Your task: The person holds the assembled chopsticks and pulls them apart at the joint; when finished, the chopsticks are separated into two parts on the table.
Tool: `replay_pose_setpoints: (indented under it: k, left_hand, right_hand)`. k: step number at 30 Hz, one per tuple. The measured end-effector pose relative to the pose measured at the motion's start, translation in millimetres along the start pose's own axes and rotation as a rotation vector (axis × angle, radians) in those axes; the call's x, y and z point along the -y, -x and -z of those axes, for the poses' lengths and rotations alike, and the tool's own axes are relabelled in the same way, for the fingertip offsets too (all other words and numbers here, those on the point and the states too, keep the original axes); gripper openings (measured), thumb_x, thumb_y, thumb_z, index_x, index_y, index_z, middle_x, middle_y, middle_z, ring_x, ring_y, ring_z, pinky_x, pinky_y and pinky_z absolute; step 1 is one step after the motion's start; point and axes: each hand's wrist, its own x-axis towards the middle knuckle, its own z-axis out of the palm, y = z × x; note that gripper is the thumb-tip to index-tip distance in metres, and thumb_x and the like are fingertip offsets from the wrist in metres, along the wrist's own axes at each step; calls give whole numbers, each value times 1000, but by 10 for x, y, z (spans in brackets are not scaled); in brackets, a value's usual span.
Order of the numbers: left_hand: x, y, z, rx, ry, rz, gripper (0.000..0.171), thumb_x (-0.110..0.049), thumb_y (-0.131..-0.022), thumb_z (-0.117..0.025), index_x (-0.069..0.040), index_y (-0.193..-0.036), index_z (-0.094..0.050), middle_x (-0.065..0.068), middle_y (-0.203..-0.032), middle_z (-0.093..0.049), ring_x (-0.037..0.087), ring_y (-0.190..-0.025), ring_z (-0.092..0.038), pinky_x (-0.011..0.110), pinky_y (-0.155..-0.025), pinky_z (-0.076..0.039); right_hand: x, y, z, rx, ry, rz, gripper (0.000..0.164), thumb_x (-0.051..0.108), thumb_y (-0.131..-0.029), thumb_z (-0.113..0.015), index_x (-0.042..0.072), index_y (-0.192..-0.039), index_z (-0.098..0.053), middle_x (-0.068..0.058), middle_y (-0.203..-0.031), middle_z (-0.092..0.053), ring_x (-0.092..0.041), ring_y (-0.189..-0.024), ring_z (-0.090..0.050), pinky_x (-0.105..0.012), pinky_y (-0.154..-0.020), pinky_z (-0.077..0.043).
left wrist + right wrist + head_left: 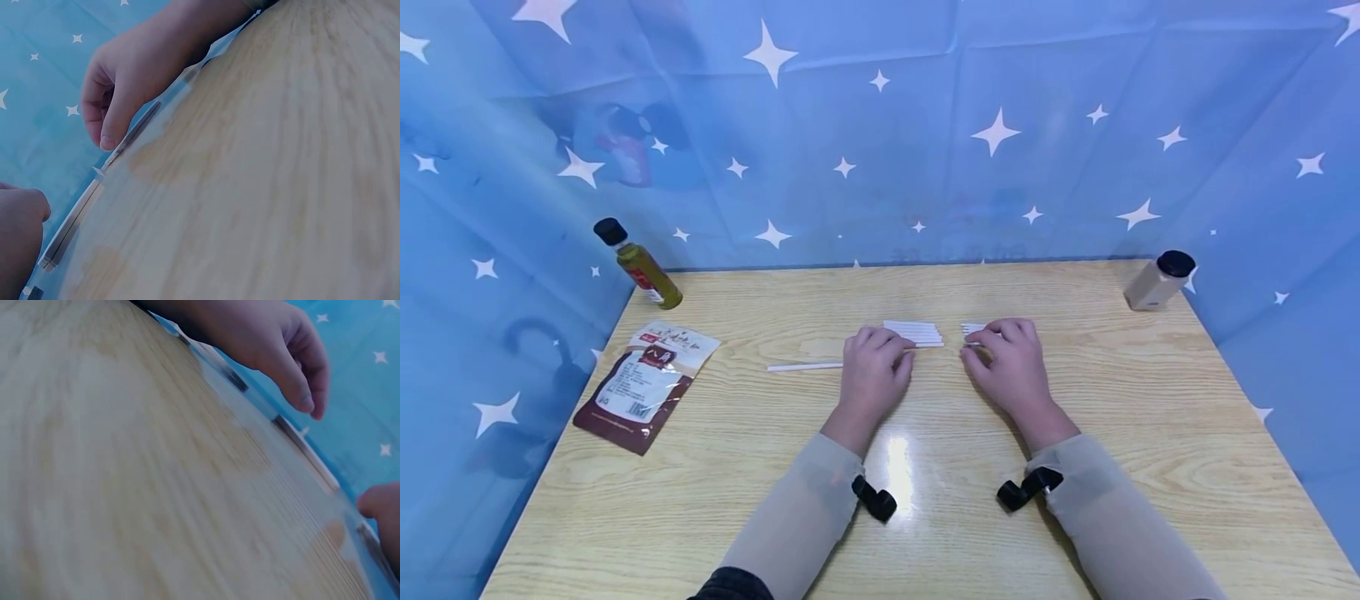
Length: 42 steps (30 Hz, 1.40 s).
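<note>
My left hand (871,367) bends over the table, with thumb and fingertips right at the near edge of a row of thin white sticks (917,332). A single white stick (805,367) runs out to the left from beneath this hand. In the left wrist view the thumb tip (107,142) meets the fingers beside a stick; I cannot tell whether they pinch it. My right hand (1011,371) hovers at a second row of white sticks (972,328), partly hidden under its fingers. In the right wrist view its fingers (318,400) hang loosely, with nothing seen held.
At the left lie a brown and white packet (643,387) and, behind it, a tilted-looking bottle of yellow-green liquid (651,275) with a black cap. A black-lidded jar (1153,283) stands at the back right. Behind the wooden table (955,533) hangs a blue star-patterned curtain (880,125).
</note>
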Motion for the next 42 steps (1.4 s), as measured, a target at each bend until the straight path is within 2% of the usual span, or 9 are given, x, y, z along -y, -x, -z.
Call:
replay_pose_setpoints:
  k: [5, 12, 19, 29, 33, 37, 42]
  left_hand:
    - [38, 31, 40, -30, 8, -16, 5, -15, -93, -81, -17, -96, -83, -4, -98, -78, 23, -98, -65, 46, -86, -50]
    - [96, 49, 85, -13, -5, -4, 7, -17, -95, -79, -18, -100, -83, -3, -103, -78, 22, -102, -66, 44, -87, -49]
    - [218, 119, 156, -44, -18, -10, 6, -16, -92, -80, -16, -98, -83, -2, -102, -78, 22, -103, -67, 45, -88, -51]
    - [458, 220, 390, -3, -50, 40, 9, -16, -96, -76, -15, -103, -83, 1, -104, -78, 26, -103, -67, 48, -88, -49]
    - [559, 280, 509, 16, -54, 77, 10, -17, -97, -77, -14, -105, -83, 2, -106, -78, 28, -107, -66, 49, -90, -48]
    - [668, 347, 606, -6, -51, 88, 10, -15, -94, -79, -13, -104, -82, 4, -106, -78, 29, -106, -66, 50, -88, -48]
    - [802, 417, 691, -39, -49, 88, 10, -14, -93, -79, -12, -102, -82, 5, -104, -78, 30, -102, -66, 51, -85, -47]
  right_hand:
    - [102, -19, -90, 9, -5, 28, 15, 20, -89, -85, 7, -97, -82, -17, -99, -73, -41, -100, -60, -59, -96, -44]
    - [242, -50, -162, 42, -13, -6, 12, 20, -90, -85, 11, -97, -82, -16, -105, -72, -42, -107, -57, -59, -96, -46]
    - [423, -105, -290, 86, -19, 5, 13, 23, -92, -83, 12, -100, -82, -14, -106, -72, -40, -107, -57, -57, -96, -46]
    - [716, -219, -527, 135, -17, 32, 25, 28, -94, -81, 11, -113, -80, -10, -111, -73, -35, -110, -58, -52, -100, -45]
    - [841, -288, -608, 192, 6, 9, 29, 31, -96, -80, 12, -118, -78, -8, -116, -73, -34, -114, -57, -51, -102, -45]
    - [950, -333, -710, 223, 13, 14, 28, 32, -96, -78, 14, -117, -78, -6, -116, -72, -33, -115, -57, -50, -102, -46]
    - [1064, -368, -841, 206, -4, 45, 20, 29, -96, -79, 15, -110, -80, -5, -112, -71, -32, -112, -56, -49, -101, -46]
